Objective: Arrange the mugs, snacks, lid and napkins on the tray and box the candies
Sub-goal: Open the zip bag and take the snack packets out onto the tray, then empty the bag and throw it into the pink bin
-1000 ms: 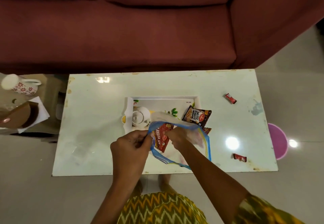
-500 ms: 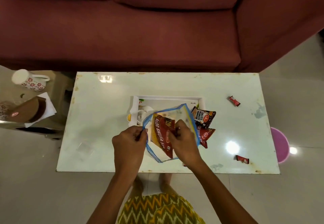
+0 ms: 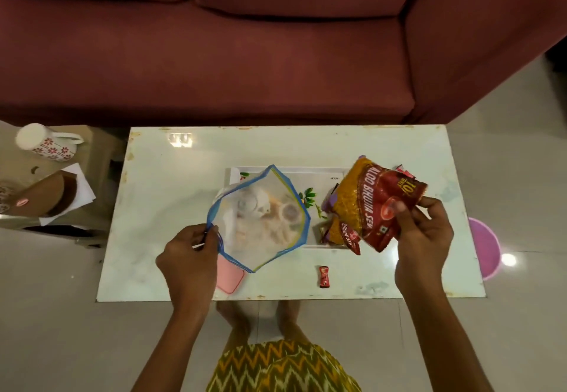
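Note:
My left hand (image 3: 188, 250) pinches the rim of a clear zip bag (image 3: 260, 223) with a blue edge, held open over the white tray (image 3: 322, 177). Blurred pale mugs show through the bag. My right hand (image 3: 423, 232) grips a red and yellow snack packet (image 3: 377, 201), lifted above the tray's right end. More snack packets (image 3: 340, 232) lie on the tray beneath it. A red candy (image 3: 324, 276) lies near the table's front edge. Another red candy (image 3: 405, 174) peeks out behind the held packet. A pink lid (image 3: 229, 278) lies by my left wrist.
The white table (image 3: 171, 195) stands before a maroon sofa (image 3: 245, 54). A side stand at the left carries a floral mug (image 3: 46, 143), a brown box (image 3: 43, 198) and white napkins (image 3: 82, 189). A pink bowl (image 3: 484, 247) sits on the floor at the right.
My right hand has pulled the red snack packet out of the zip bag and carried it right. My left hand still holds the bag open. The pink lid and a candy have come into view.

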